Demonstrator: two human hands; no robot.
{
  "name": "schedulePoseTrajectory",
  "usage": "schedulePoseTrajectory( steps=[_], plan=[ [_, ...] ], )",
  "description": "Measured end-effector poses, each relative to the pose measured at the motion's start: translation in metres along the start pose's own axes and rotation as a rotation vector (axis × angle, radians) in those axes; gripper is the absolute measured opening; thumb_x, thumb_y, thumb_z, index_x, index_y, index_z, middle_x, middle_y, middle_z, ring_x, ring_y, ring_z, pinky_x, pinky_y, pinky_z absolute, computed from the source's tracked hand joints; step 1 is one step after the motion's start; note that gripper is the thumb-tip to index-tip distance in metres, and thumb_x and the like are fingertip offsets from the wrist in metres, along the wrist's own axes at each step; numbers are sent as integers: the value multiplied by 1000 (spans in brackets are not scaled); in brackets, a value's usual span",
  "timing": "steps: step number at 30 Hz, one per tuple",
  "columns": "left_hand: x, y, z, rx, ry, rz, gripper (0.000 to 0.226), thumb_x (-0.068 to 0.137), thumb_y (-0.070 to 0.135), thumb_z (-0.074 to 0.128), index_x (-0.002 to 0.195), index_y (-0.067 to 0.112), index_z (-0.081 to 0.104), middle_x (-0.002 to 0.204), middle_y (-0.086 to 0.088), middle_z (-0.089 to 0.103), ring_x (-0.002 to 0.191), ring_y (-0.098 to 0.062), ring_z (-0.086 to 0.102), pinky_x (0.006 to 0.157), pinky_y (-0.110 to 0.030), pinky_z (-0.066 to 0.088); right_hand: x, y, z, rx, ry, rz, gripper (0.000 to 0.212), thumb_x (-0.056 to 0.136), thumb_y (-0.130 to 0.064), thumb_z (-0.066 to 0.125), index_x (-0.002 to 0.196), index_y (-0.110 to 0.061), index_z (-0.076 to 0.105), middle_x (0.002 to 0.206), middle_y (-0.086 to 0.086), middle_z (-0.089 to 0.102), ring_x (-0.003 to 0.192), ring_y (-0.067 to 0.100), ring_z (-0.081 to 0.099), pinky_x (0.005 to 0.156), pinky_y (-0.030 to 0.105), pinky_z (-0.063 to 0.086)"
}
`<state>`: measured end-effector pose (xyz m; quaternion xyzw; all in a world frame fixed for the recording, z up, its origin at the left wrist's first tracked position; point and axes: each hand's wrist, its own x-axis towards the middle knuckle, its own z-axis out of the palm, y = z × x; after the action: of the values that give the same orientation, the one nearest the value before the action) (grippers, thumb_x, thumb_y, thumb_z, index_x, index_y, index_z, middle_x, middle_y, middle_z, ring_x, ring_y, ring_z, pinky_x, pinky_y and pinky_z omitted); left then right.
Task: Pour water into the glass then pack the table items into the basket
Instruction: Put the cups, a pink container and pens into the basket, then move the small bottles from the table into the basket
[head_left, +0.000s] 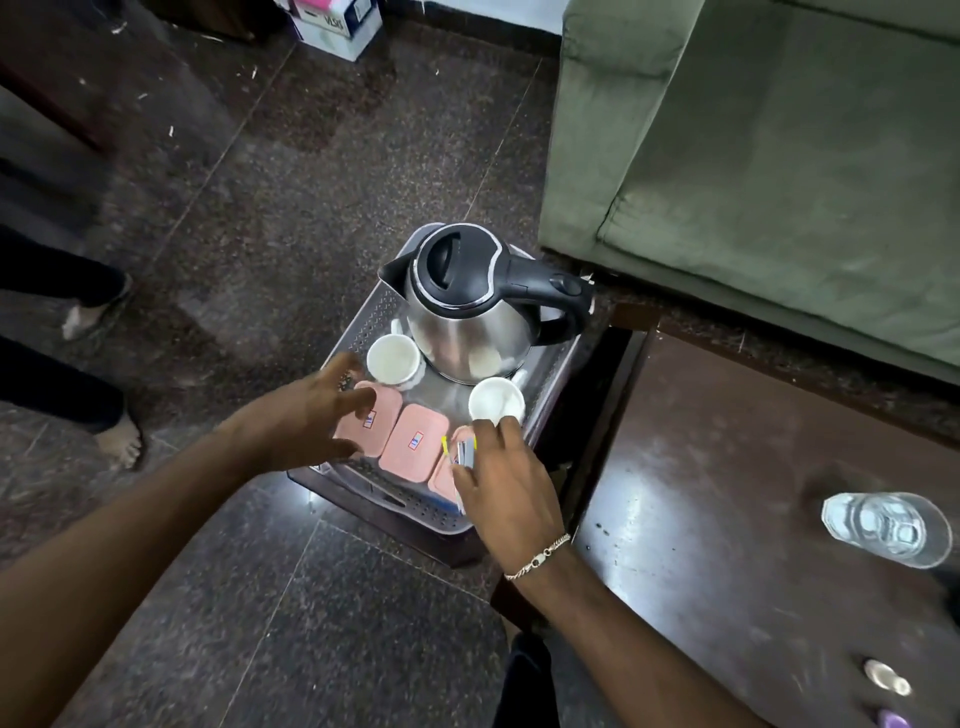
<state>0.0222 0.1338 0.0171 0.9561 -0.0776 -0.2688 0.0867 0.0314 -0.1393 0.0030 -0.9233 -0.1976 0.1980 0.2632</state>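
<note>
A grey perforated basket (550, 387) on a low dark stool holds a steel kettle (470, 317) with a black lid and handle, two white cups (392, 358) (496, 400) and three pink lidded boxes (413, 441). My left hand (306, 415) hovers open over the left pink box, fingers spread. My right hand (498, 486) is over the right pink box, pinching a small bundle of sachets (462, 452) just below the nearer cup. A clear glass (888, 527) with water stands on the dark table (727, 493) at the right.
A green sofa (753, 156) fills the upper right. Another person's feet (104, 312) stand on the dark stone floor at the left. Small items (885, 678) lie at the table's near right corner. Cardboard boxes (337, 26) sit at the top.
</note>
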Motion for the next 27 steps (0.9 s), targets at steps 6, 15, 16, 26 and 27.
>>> schedulePoseTrajectory(
  steps=[6, 15, 16, 26, 27],
  plan=[
    [0, 71, -12, -43, 180, 93, 52, 80, 60, 75, 114, 23, 61, 114, -4, 56, 71, -33, 69, 64, -36, 57, -28, 42, -30, 19, 170, -17, 44, 87, -35, 73, 124, -14, 59, 112, 7, 56, 97, 29, 63, 81, 40, 56],
    [74, 233, -1, -94, 168, 295, 82, 81, 83, 58, 142, 28, 51, 129, 5, 55, 82, -23, 72, 70, -40, 61, -87, 166, -88, 17, 239, 81, 55, 89, -38, 73, 135, -15, 54, 121, 4, 55, 104, 28, 62, 85, 40, 57],
    [83, 251, 3, -90, 151, 316, 85, 81, 84, 56, 144, 27, 49, 130, 5, 53, 82, -21, 72, 70, -41, 60, -95, 179, -94, 18, 241, 101, 55, 89, -38, 73, 136, -15, 54, 122, 5, 55, 106, 29, 61, 87, 41, 56],
    [140, 466, 97, -157, -32, 489, 78, 87, 73, 59, 150, 30, 44, 142, 5, 49, 93, -21, 74, 84, -45, 60, -224, 333, -130, 40, 246, 394, 51, 90, -38, 71, 132, -13, 57, 128, 7, 56, 113, 29, 59, 89, 39, 54],
    [143, 485, 108, -165, -48, 501, 74, 89, 67, 63, 150, 31, 43, 143, 6, 49, 94, -21, 74, 86, -45, 60, -239, 347, -131, 44, 258, 432, 49, 89, -38, 71, 130, -13, 59, 124, 7, 57, 108, 28, 61, 87, 39, 53]
  ],
)
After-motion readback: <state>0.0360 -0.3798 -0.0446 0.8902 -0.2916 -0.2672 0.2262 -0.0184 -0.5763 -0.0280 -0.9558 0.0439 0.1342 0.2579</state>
